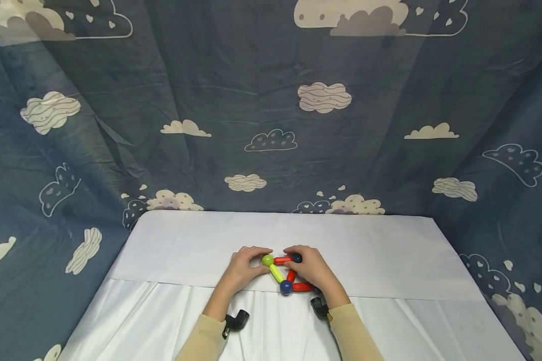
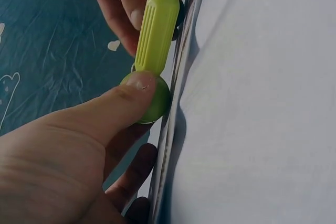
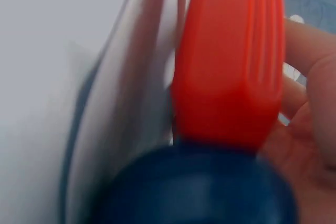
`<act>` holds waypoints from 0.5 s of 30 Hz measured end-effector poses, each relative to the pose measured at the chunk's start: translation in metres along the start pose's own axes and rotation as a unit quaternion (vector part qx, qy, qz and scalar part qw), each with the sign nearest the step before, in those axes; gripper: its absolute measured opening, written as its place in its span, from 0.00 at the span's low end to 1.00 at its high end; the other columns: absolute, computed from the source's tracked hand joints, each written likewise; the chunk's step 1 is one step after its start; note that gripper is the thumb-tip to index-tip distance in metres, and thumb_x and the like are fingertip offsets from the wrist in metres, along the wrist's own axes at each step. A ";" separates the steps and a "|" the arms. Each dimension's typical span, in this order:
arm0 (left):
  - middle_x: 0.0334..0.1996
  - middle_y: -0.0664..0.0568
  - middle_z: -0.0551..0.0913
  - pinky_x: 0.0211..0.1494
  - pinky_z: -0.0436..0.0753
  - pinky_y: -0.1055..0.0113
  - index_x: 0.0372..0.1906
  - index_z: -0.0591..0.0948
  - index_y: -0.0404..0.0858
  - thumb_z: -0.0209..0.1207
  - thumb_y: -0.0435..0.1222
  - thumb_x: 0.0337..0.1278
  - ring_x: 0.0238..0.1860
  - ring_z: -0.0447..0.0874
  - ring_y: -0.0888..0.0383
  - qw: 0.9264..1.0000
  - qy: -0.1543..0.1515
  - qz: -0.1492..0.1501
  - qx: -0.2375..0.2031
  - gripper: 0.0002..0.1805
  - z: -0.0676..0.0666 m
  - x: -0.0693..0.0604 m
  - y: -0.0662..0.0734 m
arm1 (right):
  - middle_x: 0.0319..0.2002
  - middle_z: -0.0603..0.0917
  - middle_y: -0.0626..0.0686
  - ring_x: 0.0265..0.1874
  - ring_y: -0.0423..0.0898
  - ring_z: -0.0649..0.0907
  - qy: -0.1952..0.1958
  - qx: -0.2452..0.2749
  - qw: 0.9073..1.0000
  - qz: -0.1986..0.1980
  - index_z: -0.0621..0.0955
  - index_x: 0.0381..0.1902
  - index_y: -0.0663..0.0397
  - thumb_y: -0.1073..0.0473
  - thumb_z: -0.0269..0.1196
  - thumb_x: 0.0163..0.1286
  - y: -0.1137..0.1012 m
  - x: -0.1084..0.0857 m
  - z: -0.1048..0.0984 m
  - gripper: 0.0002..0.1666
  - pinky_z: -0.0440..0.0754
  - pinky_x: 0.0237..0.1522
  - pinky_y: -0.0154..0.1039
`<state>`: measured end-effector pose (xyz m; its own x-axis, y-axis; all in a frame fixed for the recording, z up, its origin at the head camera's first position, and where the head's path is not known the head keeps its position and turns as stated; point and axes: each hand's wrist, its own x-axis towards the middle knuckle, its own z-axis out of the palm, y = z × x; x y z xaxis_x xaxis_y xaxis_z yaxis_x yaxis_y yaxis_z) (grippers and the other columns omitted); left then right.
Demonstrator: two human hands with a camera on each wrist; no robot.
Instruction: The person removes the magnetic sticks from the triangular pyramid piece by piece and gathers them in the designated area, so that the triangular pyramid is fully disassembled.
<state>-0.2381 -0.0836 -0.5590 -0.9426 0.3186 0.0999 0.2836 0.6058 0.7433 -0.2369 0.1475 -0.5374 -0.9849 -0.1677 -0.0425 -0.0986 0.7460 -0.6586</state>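
Note:
A small frame of balls and rods, like a magnetic building toy, sits between the two hands. My left hand [image 1: 242,266] pinches its green ball [image 1: 268,259] between thumb and fingers. From that ball run a red rod [image 1: 282,260] and a yellow-green rod [image 1: 277,273]. At the far right corner, my right hand [image 1: 315,266] grips a dark blue ball [image 1: 296,257], partly covered by the fingers. A blue ball [image 1: 286,287] joins the near ends, with another red rod [image 1: 302,287] pointing right. In the right wrist view a blue ball [image 3: 194,190] looms close at a red rod's end [image 3: 226,61].
A white cloth [image 1: 185,240] covers the table, with a seam and folds across its near half. Behind and at the sides hangs a dark blue curtain [image 1: 217,165] with cloud prints. Black cameras [image 1: 237,321] are strapped at both wrists.

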 end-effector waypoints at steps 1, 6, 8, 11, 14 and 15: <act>0.61 0.57 0.88 0.71 0.72 0.41 0.62 0.87 0.56 0.74 0.44 0.62 0.61 0.81 0.51 1.000 -0.001 -0.001 -0.002 0.23 0.000 0.000 0.000 | 0.59 0.89 0.55 0.63 0.58 0.84 0.002 -0.003 1.000 -0.003 0.89 0.58 0.49 0.55 0.76 0.67 -0.001 0.000 0.001 0.21 0.78 0.69 0.62; 0.58 0.57 0.89 0.70 0.76 0.41 0.58 0.89 0.57 0.73 0.43 0.63 0.62 0.81 0.50 1.000 -0.001 -0.009 -0.024 0.19 0.000 -0.001 0.001 | 0.50 0.91 0.52 0.53 0.53 0.86 0.023 -0.016 1.000 -0.013 0.92 0.49 0.48 0.53 0.76 0.67 -0.001 0.000 0.006 0.14 0.82 0.65 0.59; 0.57 0.57 0.89 0.70 0.76 0.41 0.57 0.89 0.57 0.73 0.43 0.63 0.62 0.81 0.50 1.000 0.000 -0.008 -0.031 0.18 -0.001 0.000 0.001 | 0.48 0.92 0.51 0.51 0.52 0.86 0.032 -0.019 0.999 -0.015 0.92 0.46 0.47 0.53 0.76 0.67 -0.001 0.001 0.008 0.12 0.82 0.64 0.58; 0.56 0.57 0.90 0.68 0.78 0.43 0.56 0.89 0.57 0.73 0.44 0.62 0.61 0.82 0.51 1.000 0.000 -0.005 -0.030 0.17 0.000 0.000 -0.001 | 0.47 0.92 0.50 0.49 0.51 0.86 0.036 -0.020 0.999 -0.012 0.93 0.44 0.46 0.52 0.77 0.66 0.000 0.001 0.009 0.10 0.83 0.63 0.57; 0.55 0.58 0.90 0.68 0.79 0.44 0.55 0.89 0.57 0.73 0.44 0.62 0.61 0.82 0.51 1.000 -0.002 -0.006 -0.030 0.17 0.000 0.000 -0.003 | 0.46 0.92 0.50 0.47 0.49 0.85 0.036 -0.022 0.999 -0.011 0.93 0.44 0.45 0.52 0.77 0.66 0.000 0.001 0.009 0.10 0.83 0.63 0.57; 0.55 0.57 0.90 0.68 0.78 0.44 0.55 0.89 0.57 0.74 0.44 0.62 0.61 0.83 0.51 0.999 -0.003 -0.007 -0.033 0.17 0.000 0.001 -0.003 | 0.46 0.92 0.50 0.47 0.49 0.85 0.037 -0.023 0.999 -0.012 0.93 0.44 0.45 0.52 0.77 0.65 0.000 0.002 0.009 0.10 0.83 0.63 0.58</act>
<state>-0.2396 -0.0852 -0.5609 -0.9452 0.3148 0.0867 0.2588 0.5602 0.7869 -0.2374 0.1417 -0.5440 -0.9898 -0.1396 0.0288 -0.1269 0.7711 -0.6240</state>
